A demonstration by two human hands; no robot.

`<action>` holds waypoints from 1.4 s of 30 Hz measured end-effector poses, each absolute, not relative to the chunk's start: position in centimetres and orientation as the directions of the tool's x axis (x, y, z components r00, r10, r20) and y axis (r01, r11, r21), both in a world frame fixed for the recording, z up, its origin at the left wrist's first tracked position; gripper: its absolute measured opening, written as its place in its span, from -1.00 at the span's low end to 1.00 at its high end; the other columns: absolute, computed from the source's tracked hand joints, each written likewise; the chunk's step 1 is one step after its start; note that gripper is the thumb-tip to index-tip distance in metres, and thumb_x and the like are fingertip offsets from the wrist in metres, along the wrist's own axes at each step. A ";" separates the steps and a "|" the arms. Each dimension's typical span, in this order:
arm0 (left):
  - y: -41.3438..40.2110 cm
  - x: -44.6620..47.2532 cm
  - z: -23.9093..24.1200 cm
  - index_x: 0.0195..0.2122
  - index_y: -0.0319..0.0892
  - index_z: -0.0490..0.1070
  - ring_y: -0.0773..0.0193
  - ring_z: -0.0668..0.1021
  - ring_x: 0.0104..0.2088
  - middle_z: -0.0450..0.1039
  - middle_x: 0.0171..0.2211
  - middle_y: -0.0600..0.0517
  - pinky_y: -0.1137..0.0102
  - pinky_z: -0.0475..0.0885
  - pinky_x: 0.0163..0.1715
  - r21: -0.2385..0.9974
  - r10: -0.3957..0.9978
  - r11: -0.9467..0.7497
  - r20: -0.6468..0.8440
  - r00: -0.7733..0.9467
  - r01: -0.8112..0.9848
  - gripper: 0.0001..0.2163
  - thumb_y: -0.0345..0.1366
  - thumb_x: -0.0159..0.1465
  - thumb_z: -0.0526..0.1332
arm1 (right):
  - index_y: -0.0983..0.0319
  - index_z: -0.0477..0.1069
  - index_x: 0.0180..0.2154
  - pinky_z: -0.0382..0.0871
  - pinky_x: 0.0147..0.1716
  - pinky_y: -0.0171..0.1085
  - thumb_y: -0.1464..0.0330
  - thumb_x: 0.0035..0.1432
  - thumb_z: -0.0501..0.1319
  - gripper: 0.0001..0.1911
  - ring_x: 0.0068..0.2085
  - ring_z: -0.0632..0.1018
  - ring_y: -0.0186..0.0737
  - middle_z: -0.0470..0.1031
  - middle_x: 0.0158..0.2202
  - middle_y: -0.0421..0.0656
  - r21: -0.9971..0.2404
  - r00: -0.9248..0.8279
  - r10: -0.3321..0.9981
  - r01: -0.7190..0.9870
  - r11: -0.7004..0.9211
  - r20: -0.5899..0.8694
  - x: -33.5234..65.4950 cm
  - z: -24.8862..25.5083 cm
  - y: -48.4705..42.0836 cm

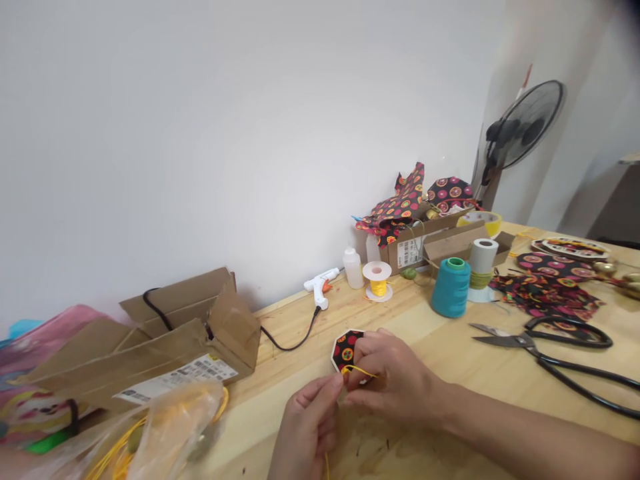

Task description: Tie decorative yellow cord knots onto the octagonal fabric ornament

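My left hand (311,421) is closed in a pinch on a thin yellow cord (359,369), part of which hangs below it. My right hand (393,373) is closed at the cord's loop, thumb and fingers bent together close to my left fingertips. A small octagonal piece (344,348), covered in black fabric with round red and orange prints and edged in white, is just behind the fingers. My right hand hides its right side, so whether those fingers also grip it cannot be seen.
Black-handled scissors (530,343) lie open at right, near a teal thread cone (451,288). A yellow cord spool (379,288), a white bottle (353,268) and a glue gun (320,287) stand along the wall. Cardboard box (245,340) and plastic bag (175,427) are left; fabric scraps (550,293) right.
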State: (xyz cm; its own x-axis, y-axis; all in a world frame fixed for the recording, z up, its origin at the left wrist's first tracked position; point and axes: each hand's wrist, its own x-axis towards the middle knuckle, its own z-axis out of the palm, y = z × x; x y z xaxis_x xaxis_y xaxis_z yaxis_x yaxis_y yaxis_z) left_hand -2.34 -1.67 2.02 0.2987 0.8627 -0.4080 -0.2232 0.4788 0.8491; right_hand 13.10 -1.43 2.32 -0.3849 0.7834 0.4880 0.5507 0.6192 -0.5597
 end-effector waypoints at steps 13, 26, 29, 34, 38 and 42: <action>-1.5 -2.6 1.5 -0.69 -0.24 0.23 0.52 -0.15 -0.71 -0.18 -0.76 0.28 0.61 -0.24 -0.78 0.847 0.875 0.456 -0.371 0.312 -0.272 -0.77 -0.27 0.02 0.21 | 0.30 0.41 -0.65 0.15 -0.58 -0.44 0.54 -0.17 0.13 -0.86 -0.53 0.31 -0.40 0.26 -0.63 -0.26 -0.905 -0.209 0.930 0.243 0.348 0.301 11.4 1.0 -1.7; -1.4 -2.2 1.8 -0.61 -0.25 0.37 0.53 -0.15 -0.71 -0.18 -0.75 0.28 0.61 -0.24 -0.79 0.869 0.880 0.441 -0.368 0.301 -0.226 -0.81 -0.22 -0.03 0.24 | 0.30 0.47 -0.53 0.14 -0.56 -0.43 0.37 -0.07 0.16 -0.84 -0.52 0.28 -0.42 0.30 -0.61 -0.26 -0.983 -0.218 0.964 0.073 0.170 0.151 11.5 1.4 -1.8; -1.5 -2.1 1.8 -0.61 -0.25 0.38 0.53 -0.15 -0.71 -0.18 -0.75 0.27 0.62 -0.24 -0.78 0.869 0.883 0.437 -0.368 0.291 -0.230 -0.82 -0.23 -0.03 0.25 | 0.31 0.44 -0.56 0.16 -0.55 -0.45 0.40 -0.08 0.16 -0.86 -0.51 0.30 -0.42 0.29 -0.59 -0.26 -0.974 -0.186 0.965 0.097 0.205 0.185 11.5 1.4 -1.8; -1.3 -2.4 1.5 -0.59 -0.26 0.38 0.53 -0.14 -0.70 -0.14 -0.75 0.26 0.62 -0.23 -0.78 0.852 0.871 0.457 -0.371 0.321 -0.255 -0.81 -0.23 0.02 0.20 | 0.29 0.41 -0.55 0.17 -0.49 -0.44 0.49 -0.08 0.12 -0.89 -0.46 0.33 -0.41 0.31 -0.55 -0.26 -0.846 -0.313 0.875 0.277 0.456 0.369 11.6 1.4 -1.9; -1.1 -2.7 1.3 -0.56 -0.26 0.38 0.52 -0.14 -0.71 -0.16 -0.76 0.28 0.61 -0.22 -0.79 0.836 0.874 0.452 -0.346 0.340 -0.312 -0.82 -0.24 0.04 0.19 | 0.29 0.34 -0.55 0.15 -0.52 -0.46 0.50 -0.12 0.11 -0.94 -0.50 0.29 -0.43 0.26 -0.56 -0.28 -0.694 -0.514 0.758 0.369 0.618 0.402 12.1 2.0 -2.1; -1.1 -2.8 1.5 -0.52 -0.27 0.39 0.53 -0.15 -0.71 -0.19 -0.77 0.29 0.61 -0.22 -0.79 0.817 0.873 0.462 -0.351 0.339 -0.345 -0.84 -0.25 0.04 0.20 | 0.28 0.21 -0.64 0.11 -0.56 -0.47 0.49 -0.04 0.03 -0.82 -0.57 0.19 -0.45 0.13 -0.63 -0.31 -0.568 -0.599 0.705 0.451 0.689 0.379 12.7 1.8 -1.7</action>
State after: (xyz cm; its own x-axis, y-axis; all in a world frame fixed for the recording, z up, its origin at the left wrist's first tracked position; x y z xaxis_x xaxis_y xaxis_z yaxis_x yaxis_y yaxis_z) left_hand -2.79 -1.13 1.47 0.3392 0.8729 -0.3507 -0.3452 0.4623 0.8168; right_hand 12.67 -1.75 1.80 -0.5993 0.7051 0.3792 0.4511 0.6887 -0.5677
